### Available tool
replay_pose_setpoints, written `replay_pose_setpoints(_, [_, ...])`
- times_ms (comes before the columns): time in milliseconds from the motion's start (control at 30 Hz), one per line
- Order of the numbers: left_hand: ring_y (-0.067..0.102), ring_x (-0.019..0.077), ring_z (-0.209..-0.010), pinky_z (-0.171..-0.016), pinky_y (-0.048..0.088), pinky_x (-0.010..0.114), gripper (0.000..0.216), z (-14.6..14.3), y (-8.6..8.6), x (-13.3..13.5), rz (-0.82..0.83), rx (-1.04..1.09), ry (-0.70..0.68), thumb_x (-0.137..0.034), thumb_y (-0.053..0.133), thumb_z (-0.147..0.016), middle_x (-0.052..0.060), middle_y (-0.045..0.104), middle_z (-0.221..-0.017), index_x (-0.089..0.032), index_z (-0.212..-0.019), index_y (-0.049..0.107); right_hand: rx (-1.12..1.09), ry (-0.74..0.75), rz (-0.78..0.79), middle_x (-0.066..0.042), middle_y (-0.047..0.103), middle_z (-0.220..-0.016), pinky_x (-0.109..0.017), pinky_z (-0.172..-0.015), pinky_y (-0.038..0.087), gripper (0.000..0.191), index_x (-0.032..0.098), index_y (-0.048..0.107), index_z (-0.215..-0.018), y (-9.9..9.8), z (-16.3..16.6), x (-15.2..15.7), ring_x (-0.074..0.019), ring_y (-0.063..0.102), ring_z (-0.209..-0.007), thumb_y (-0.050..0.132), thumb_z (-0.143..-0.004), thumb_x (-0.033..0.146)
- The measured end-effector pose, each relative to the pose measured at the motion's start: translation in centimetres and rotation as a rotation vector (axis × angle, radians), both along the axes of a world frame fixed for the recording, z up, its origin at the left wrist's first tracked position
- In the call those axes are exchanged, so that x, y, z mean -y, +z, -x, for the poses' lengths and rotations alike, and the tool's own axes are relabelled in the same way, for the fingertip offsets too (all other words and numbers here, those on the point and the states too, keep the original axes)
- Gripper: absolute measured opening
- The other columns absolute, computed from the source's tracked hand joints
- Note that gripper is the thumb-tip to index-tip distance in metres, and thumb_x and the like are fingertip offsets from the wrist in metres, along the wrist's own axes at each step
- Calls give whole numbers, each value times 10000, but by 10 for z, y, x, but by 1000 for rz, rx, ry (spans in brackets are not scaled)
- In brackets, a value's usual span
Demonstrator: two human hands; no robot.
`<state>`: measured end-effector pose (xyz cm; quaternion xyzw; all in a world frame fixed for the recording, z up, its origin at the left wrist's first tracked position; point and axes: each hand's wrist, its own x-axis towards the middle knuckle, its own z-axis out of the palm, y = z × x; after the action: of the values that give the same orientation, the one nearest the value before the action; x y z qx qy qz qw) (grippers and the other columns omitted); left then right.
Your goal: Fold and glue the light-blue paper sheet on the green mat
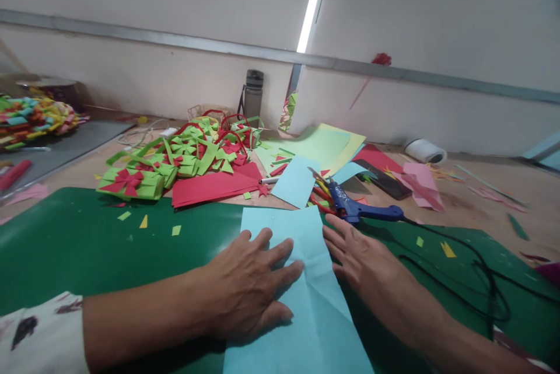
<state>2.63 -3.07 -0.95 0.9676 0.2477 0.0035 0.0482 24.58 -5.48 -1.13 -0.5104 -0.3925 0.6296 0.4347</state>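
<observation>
A light blue paper sheet [301, 304] with fold creases lies on the green cutting mat [87, 245] in front of me. My left hand [245, 286] lies flat on the sheet's left part, fingers spread and open. My right hand [359, 251] rests flat at the sheet's right edge, fingers stretched out, holding nothing. Just beyond my right hand lies a blue glue gun [359, 208] with its black cord [476, 269] running off to the right over the mat.
Behind the mat sit a heap of green and red paper baskets and bows [184, 158], red paper sheets [214, 184], a small blue sheet [295, 181], pale green sheets [319, 143], pink paper [420, 181], a grey bottle [252, 94], a tape roll [425, 151]. Colourful paper pile [35, 117] far left.
</observation>
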Motion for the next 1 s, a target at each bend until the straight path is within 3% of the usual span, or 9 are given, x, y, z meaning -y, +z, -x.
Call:
replay_pose_setpoints(133, [451,374,-1049,-747,468,584,516,-1,-4,-1,-21,22,1,-496,424,-907,127,403,-1374,-229,-1346,367,-29,-21,-22,-103,289,-1512,-413,-1016,405,754,268,277,-1410,2,3,4,-232,302,-1361,586,-797,580])
replay_pose_setpoints(300, [463,346,-990,-714,479,544,454,0,-3,-1,-29,21,-3,-484,417,-912,118,457,-1294,-220,-1282,420,34,144,-102,-115,282,-1511,-417,-1049,358,705,263,264,-1447,4,7,3,-227,292,-1364,511,-858,561])
replay_pose_setpoints(467, [464,301,-930,-704,469,473,366,1,-4,-4,-49,46,6,-466,426,-913,101,491,-1204,-217,-1176,480,217,257,-233,-96,223,-1531,-438,-1068,326,676,261,219,-1476,-4,8,3,-236,234,-1385,445,-901,537])
replay_pose_setpoints(567, [459,295,-936,-720,458,462,347,3,-5,-6,-49,65,20,-469,438,-908,99,502,-1185,-221,-1146,488,442,356,-292,-34,153,-1550,-454,-1124,194,643,293,190,-1480,-6,7,3,-229,137,-1407,404,-921,527])
replay_pose_setpoints(667, [457,291,-953,-747,454,452,318,6,-8,-9,-20,89,27,-449,441,-911,101,513,-1176,-212,-1114,498,692,483,-337,-38,110,-1550,-466,-1134,103,665,243,148,-1488,-7,8,2,-247,91,-1409,375,-929,522])
replay_pose_setpoints(867, [490,268,-984,-838,450,434,223,11,-23,-15,-21,199,41,-312,426,-931,113,569,-1094,-171,-1073,523,924,611,-580,-61,146,-1526,-480,-1125,152,655,225,140,-1482,-11,14,-1,-280,130,-1395,410,-931,453])
replay_pose_setpoints(1000, [542,225,-914,-781,477,359,211,12,-31,-21,-65,338,40,-233,366,-966,106,605,-986,-154,-1024,552,1008,655,-647,-79,177,-1514,-504,-1119,152,660,223,155,-1481,-14,15,-4,-294,159,-1389,439,-924,431])
